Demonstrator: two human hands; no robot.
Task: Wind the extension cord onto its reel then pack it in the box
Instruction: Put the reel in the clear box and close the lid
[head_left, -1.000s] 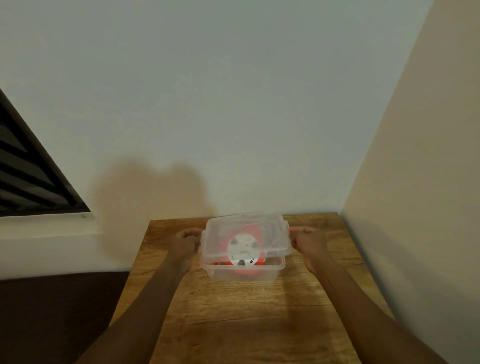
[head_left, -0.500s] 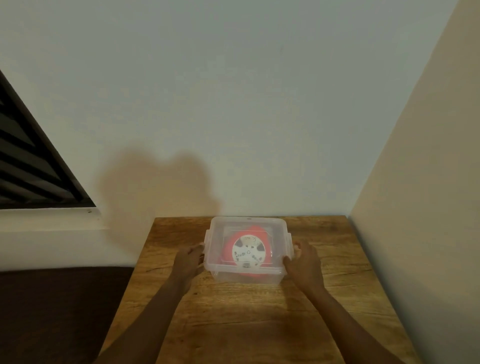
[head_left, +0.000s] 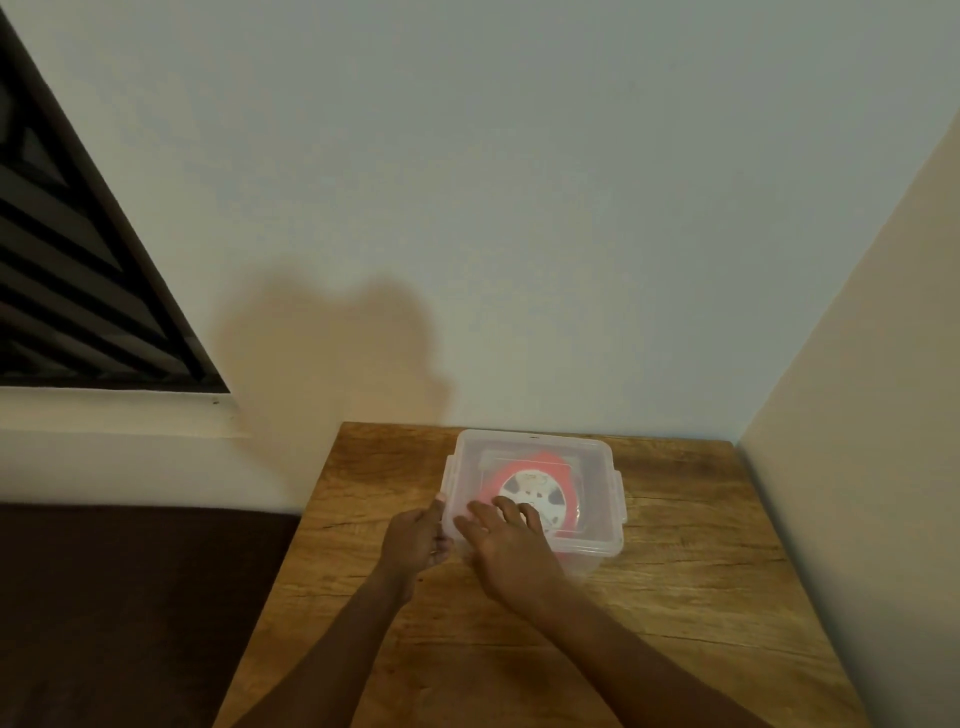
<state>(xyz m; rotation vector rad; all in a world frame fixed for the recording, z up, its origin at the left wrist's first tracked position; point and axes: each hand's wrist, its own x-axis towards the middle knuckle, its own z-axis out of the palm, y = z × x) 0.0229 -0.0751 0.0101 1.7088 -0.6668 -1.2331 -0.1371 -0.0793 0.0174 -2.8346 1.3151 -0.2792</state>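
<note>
reel (head_left: 535, 496) lay inside lidded box (head_left: 597, 457), lower centre of frame, on desk (head_left: 701, 597) | left hand (head_left: 415, 538) curled at box's left clip, thumb on its edge | right hand (head_left: 506, 540) spread flat on lid | risk: uneven pressing could leave right clip unlatched or skid box across desk

We count one clear plastic box (head_left: 597, 540), one lid (head_left: 530, 452) on top of it, and one red-and-white reel (head_left: 535, 491) inside. We count two hands: one left hand (head_left: 415, 538), one right hand (head_left: 506, 545). One wooden table (head_left: 675, 597) sits under it all.
</note>
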